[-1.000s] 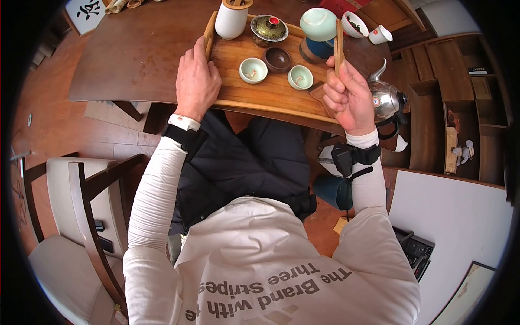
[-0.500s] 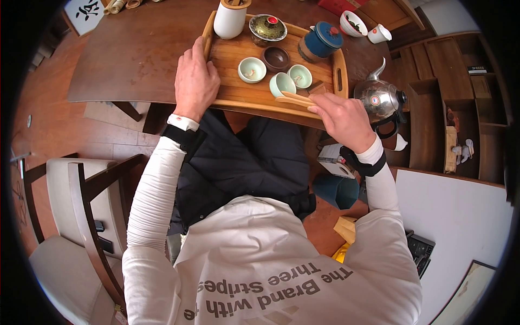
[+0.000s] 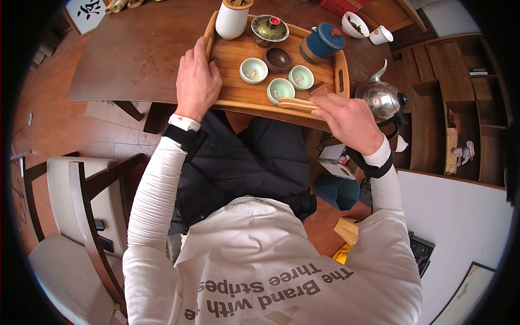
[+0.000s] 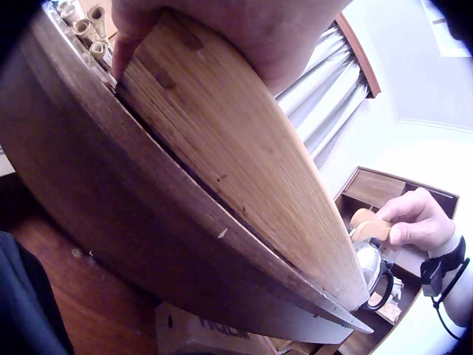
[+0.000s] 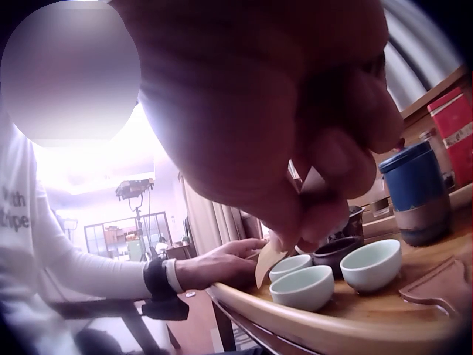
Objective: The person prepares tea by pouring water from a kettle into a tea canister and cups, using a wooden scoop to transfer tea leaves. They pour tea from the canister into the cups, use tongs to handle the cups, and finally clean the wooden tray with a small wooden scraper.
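Wooden tea tongs point(image 3: 299, 104) are pinched in my right hand point(image 3: 353, 120), their tips close by the front of a pale green teacup point(image 3: 280, 90). That cup stands upright near the tray's front edge. Two more pale green cups, one to the left point(image 3: 253, 70) and one to the right point(image 3: 301, 78), stand behind it, with a dark brown cup point(image 3: 278, 59) farther back. My left hand point(image 3: 198, 78) grips the front left corner of the wooden tray point(image 3: 238, 96), seen close up in the left wrist view. The right wrist view shows the tongs partly behind my fingers.
On the tray also stand a white canister point(image 3: 233, 21), a lidded bowl point(image 3: 269, 30), a blue lidded jar point(image 3: 323, 41) and a brown flat piece point(image 5: 434, 285). A steel kettle point(image 3: 378, 97) is beyond the tray's right end. A leaf-filled bowl point(image 3: 355, 25) and white cup point(image 3: 381, 35) stand behind.
My right hand came down from the right with a pale green cup in the tongs. The cup went from tilted to upright on the tray. My left hand stayed at the tray.
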{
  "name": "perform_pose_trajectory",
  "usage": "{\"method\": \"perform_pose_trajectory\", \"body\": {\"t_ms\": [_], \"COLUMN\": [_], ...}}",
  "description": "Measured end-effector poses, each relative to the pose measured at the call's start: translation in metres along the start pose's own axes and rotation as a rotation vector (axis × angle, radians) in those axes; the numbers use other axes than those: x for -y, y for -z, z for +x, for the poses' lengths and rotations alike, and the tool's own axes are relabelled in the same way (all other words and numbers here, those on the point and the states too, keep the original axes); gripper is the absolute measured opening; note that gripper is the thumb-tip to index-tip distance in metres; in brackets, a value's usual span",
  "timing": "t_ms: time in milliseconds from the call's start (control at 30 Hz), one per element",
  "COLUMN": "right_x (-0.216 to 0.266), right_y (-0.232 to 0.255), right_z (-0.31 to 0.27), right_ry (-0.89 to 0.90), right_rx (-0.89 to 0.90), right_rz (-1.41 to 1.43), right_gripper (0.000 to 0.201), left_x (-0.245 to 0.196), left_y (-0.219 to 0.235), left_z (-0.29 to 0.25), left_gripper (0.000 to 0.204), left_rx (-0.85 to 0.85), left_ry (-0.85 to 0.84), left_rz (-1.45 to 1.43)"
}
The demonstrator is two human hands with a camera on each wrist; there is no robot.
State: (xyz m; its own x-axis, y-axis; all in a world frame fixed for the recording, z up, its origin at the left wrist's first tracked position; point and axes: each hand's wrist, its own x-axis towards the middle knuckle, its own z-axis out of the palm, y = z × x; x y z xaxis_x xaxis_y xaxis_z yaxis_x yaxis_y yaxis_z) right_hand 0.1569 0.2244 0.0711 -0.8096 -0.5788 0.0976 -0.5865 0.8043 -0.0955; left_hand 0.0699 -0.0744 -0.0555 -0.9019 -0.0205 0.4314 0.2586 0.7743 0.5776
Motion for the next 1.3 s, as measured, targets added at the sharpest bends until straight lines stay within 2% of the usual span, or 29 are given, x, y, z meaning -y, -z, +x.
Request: {"method": "perform_pose_trajectory", "body": {"t_ms": [100, 467, 533, 1133, 1233, 1300], "right_x": [0.001, -0.005, -0.005, 0.004, 0.001, -0.003], "right_y": [0.008, -0.027, -0.028, -0.026, -0.025, -0.023], "right_z": [0.009, 0.056, 0.058, 0.07, 0.066, 0.063], "right_ry": [-0.022, 0.079, 0.085, 0.101, 0.076, 0.101], "right_rx": [0.004, -0.065, -0.05, 0.019, 0.011, -0.113], "right_rz": [-0.005, -0.016, -0.047, -0.139, -0.096, 0.038], "right_gripper": [0.019, 0.017, 0.016, 0.011, 0.021, 0.02], "left_x": [0.001, -0.001, -0.002, -0.002, -0.003, -0.003], "left_y": [-0.001, 0.0, 0.0, 0.001, 0.001, 0.002], "left_z": [-0.001, 0.0, 0.0, 0.0, -0.001, -0.001], "left_gripper": [0.058, 0.057, 0.055, 0.054, 0.054, 0.054], "left_rx": [-0.005, 0.0, 0.03, 0.025, 0.025, 0.027], "left_ry": [-0.007, 0.01, 0.063, 0.069, 0.07, 0.071], "left_rz": [-0.004, 0.0, -0.032, -0.047, -0.053, -0.057]}}
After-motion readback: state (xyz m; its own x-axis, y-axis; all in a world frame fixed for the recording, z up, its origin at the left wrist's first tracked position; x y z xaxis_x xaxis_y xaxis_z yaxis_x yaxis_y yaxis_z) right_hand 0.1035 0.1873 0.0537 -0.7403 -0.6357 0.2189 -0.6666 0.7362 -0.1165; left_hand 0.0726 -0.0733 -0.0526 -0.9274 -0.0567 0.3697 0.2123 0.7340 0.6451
